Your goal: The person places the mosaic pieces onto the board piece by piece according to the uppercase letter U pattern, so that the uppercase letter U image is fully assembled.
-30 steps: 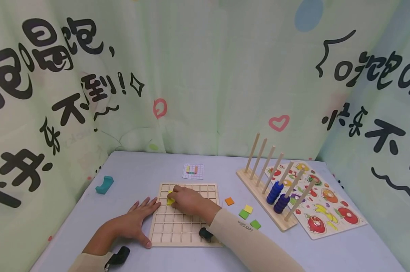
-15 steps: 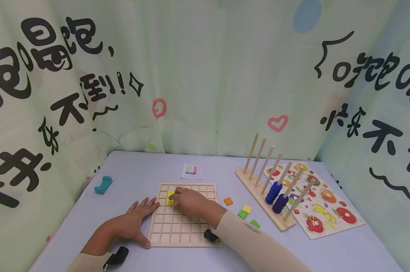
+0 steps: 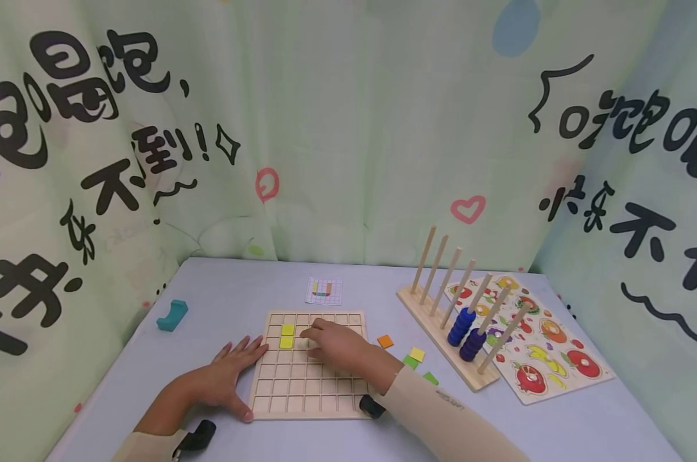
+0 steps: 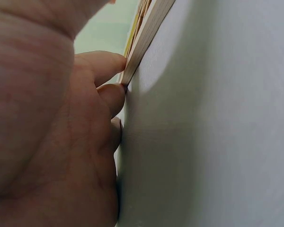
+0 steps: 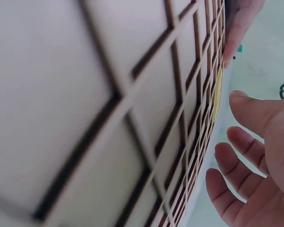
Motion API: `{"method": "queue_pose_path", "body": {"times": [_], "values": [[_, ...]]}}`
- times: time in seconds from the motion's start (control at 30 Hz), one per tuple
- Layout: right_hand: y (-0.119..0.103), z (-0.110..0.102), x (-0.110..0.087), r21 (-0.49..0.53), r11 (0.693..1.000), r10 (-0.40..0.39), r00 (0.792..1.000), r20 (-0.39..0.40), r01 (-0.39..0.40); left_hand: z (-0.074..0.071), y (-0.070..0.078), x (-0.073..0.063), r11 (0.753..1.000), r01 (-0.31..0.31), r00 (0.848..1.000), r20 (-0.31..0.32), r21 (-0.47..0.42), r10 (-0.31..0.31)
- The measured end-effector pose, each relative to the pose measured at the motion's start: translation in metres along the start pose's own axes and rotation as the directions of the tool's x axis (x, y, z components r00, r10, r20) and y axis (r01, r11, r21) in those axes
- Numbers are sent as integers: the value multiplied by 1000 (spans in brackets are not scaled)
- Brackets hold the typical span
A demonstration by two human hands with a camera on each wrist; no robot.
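A wooden grid board (image 3: 302,388) lies on the table. Two yellow square tiles (image 3: 287,336) sit in neighbouring cells of one column, near its upper left. My left hand (image 3: 221,382) rests spread beside the board, with fingertips and thumb at its left edge; the left wrist view shows fingertips touching the board's side (image 4: 144,42). My right hand (image 3: 341,346) is over the board, just right of the yellow tiles. In the right wrist view its fingers (image 5: 234,170) are loosely bent, apart from the thumb, and hold nothing.
Right of the board lie an orange tile (image 3: 386,341), a yellow tile (image 3: 417,354) and green tiles (image 3: 411,362). Beyond stand a peg rack (image 3: 441,327) with blue rings and a fruit puzzle board (image 3: 556,359). A pattern card (image 3: 324,292) lies behind; a teal block (image 3: 172,316) lies far left.
My right hand has let go of the lower yellow tile, left it in its cell and moved right. My left hand stays at the board's edge. The head view has shifted slightly.
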State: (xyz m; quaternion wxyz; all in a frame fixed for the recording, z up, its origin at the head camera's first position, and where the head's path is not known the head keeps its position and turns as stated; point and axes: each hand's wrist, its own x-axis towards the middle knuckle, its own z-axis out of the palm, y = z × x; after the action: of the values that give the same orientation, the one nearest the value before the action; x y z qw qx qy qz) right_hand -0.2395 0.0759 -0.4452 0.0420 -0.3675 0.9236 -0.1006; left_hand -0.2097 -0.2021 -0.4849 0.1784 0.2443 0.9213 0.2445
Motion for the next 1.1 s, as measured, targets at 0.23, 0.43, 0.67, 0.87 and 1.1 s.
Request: {"method": "queue_pose_path", "body": {"times": [0.23, 0.43, 0.67, 0.87, 1.1], "values": [[16, 2, -17, 7, 1000, -2, 1000, -26, 2, -1, -1, -2, 1000, -15, 1000, -2, -3, 15], [31, 4, -33, -2, 1000, -16, 999, -44, 16, -1, -1, -1, 1000, -22, 1000, 0, -8, 22], [44, 2, -54, -20, 1000, 16, 999, -40, -17, 0, -2, 0, 1000, -13, 1000, -5, -12, 13], [54, -1, -75, -44, 998, 48, 996, -73, -51, 2, -3, 0, 1000, -2, 1000, -2, 6, 2], [68, -2, -98, -38, 993, 111, 990, -88, -115, 1, -3, 0, 1000, -12, 1000, -7, -16, 12]]}}
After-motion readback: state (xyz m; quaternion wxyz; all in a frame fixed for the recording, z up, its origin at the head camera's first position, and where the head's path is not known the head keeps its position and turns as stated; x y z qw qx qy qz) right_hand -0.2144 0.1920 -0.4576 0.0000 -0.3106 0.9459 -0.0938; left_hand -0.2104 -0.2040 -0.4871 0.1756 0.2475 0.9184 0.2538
